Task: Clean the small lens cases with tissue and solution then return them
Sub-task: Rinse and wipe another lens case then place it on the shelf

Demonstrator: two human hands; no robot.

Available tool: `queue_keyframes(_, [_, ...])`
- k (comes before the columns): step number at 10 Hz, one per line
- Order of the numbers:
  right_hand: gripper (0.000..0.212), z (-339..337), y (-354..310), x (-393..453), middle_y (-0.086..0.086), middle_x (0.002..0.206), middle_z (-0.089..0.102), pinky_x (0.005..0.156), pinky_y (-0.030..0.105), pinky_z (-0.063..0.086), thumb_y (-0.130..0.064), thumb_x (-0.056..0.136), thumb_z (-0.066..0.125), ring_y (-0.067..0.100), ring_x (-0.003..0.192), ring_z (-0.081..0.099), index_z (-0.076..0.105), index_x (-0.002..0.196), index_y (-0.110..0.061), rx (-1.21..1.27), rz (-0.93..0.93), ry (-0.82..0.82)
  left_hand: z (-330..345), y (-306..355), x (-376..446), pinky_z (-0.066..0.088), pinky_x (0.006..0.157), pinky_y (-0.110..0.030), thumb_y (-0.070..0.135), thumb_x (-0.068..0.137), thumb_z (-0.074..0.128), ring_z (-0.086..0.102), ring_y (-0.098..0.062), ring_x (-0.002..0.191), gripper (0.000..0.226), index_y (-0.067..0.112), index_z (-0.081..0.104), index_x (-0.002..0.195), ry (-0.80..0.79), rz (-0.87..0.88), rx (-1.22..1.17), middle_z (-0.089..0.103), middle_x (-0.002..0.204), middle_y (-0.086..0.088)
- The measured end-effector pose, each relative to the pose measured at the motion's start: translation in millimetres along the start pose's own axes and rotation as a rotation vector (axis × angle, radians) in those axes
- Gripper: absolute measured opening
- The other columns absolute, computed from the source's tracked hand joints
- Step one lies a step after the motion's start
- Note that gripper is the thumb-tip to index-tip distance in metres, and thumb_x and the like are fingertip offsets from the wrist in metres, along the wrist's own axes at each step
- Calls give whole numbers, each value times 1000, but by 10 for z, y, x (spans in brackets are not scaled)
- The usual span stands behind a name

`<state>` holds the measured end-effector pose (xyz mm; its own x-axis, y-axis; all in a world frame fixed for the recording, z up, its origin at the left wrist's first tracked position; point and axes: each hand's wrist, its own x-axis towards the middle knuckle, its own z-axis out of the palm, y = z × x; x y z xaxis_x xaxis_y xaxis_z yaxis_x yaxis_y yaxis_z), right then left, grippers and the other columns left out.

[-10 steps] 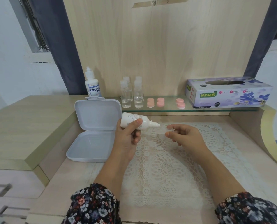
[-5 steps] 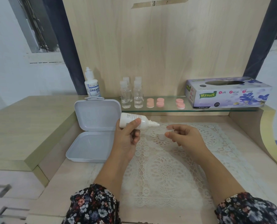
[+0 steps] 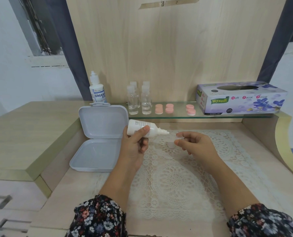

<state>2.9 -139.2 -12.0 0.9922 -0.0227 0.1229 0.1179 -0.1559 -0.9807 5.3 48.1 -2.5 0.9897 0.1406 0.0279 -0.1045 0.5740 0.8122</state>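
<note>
The left hand (image 3: 133, 147) gripped the solution bottle (image 3: 143, 130) tipped on its side just right of the open box (image 3: 98, 137), nozzle aimed at a small clear lens case (image 3: 179, 138) pinched in the right hand (image 3: 195, 146); a white cap (image 3: 171, 144) lay on the mat (image 3: 176, 182) below. The task looked early: wetting was under way, no tissue was out of the tissue box (image 3: 241, 98), and wiping and returning remained. Pink cases (image 3: 169, 108) waited on the shelf (image 3: 227, 115) behind the box.
</note>
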Motion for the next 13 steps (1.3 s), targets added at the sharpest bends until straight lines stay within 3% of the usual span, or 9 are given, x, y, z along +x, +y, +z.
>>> queue_keyframes(4, [17,3,-5,-4,0,66,58,59,17,42,-14,79,76,0,53,53,73,96,-18,-4,1,2,-4,8,2,29,33,-16,14,63,73,42,-8,43,36,15,51,91,-4,4,-13,61,72,-3])
queue_keyframes(5, [16,3,-11,-7,-3,64,59,61,18,41,-15,80,76,-1,53,53,73,95,-18,-4,4,0,-4,4,5,29,33,-16,8,71,71,42,-8,42,29,15,51,91,6,4,-3,61,72,-3])
queue_keyframes(13, [17,3,-18,-8,-4,63,59,56,12,42,-14,80,76,-2,51,53,72,96,-17,-7,7,2,14,16,-20,30,34,-16,15,63,73,43,-8,44,35,16,53,92,6,0,5,62,71,-4])
